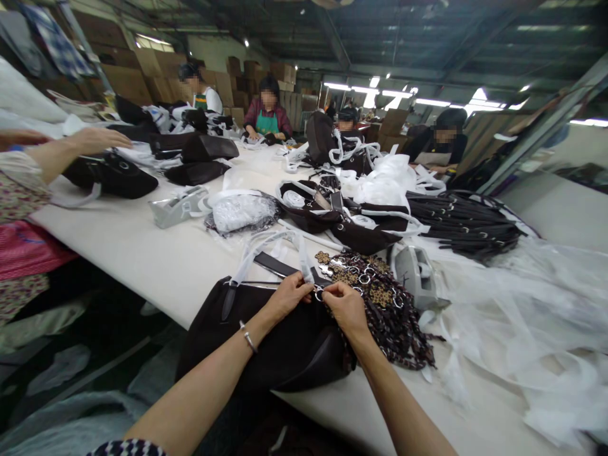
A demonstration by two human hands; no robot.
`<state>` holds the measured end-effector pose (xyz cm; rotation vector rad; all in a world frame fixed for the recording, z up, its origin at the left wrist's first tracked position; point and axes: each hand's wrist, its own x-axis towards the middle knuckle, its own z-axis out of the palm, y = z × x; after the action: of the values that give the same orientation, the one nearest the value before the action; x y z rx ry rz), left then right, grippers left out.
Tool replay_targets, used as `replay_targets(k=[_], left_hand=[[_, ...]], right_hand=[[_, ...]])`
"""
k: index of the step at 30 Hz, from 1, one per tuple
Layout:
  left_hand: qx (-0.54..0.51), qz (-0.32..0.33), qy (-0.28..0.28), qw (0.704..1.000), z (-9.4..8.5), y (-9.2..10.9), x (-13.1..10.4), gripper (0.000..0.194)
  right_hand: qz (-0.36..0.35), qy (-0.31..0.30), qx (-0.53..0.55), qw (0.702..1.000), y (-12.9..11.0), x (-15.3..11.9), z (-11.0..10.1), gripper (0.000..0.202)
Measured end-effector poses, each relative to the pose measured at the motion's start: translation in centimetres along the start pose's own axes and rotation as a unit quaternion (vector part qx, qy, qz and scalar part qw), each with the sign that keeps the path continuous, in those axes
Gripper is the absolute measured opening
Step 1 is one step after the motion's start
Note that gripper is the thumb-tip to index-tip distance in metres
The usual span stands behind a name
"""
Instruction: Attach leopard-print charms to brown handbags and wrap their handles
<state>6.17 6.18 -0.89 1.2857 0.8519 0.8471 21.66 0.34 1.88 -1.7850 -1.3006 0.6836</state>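
Note:
A black handbag (266, 342) lies at the table's near edge, its handles wrapped in white film (251, 253). At the bag's top edge, my left hand (291, 294) pinches near the base of a wrapped handle. Close beside it, my right hand (346, 307) has thumb and forefinger closed at a silver ring (319, 294). The small part between the fingertips is too small to make out. Right of the bag is a pile of dark braided charms (380, 304) with silver rings and leopard-patterned flowers, close to my right hand.
A grey tape dispenser (418, 278) stands behind the charms. Black straps (465, 221) lie at the right, above loose white wrapping (513, 316). More black bags (370, 228) sit mid-table. A co-worker's hand (95, 140) reaches over a bag at left; several people sit farther back.

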Motion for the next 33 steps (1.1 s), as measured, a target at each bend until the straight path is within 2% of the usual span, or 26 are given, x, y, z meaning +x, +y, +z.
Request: replay_targets(k=[4, 9, 23, 33], left_hand=[[-0.001, 0.007, 0.0, 1.0, 0.0, -0.1, 0.0, 0.029], [-0.01, 0.015, -0.008, 1.0, 0.0, -0.3, 0.1, 0.03], [-0.026, 0.02, -0.013, 0.999, -0.2, -0.6, -0.1, 0.026], [-0.019, 0.015, 0.008, 1.0, -0.1, -0.5, -0.1, 0.021]], right_hand=[[-0.039, -0.022, -0.088, 0.995, -1.2, 0.6, -1.0, 0.016], [-0.054, -0.026, -0.127, 0.99, -1.7, 1.4, -1.2, 0.017], [-0.08, -0.036, -0.142, 0.986, -1.6, 1.7, -1.1, 0.019], [-0.085, -0.039, -0.122, 0.988, -1.2, 1.1, -1.1, 0.021]])
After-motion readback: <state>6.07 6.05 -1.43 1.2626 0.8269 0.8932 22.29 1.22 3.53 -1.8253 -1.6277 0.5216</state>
